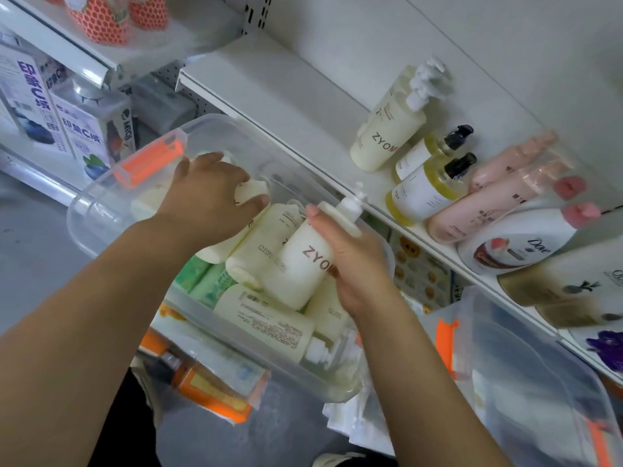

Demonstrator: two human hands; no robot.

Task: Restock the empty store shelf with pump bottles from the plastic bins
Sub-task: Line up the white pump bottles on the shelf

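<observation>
Right hand (354, 264), closest in, wraps a cream ZYOM pump bottle (303, 261), tilted pump-up over the heap, looking ready for shelving. White metal shelf (286, 96) shows bare room at its left end. Clear plastic bin (101, 210) sits just below the shelf's front edge, keeping the reach short. Left hand (209, 193) curls round another cream bottle (251, 192) at the bin's far corner.
</observation>
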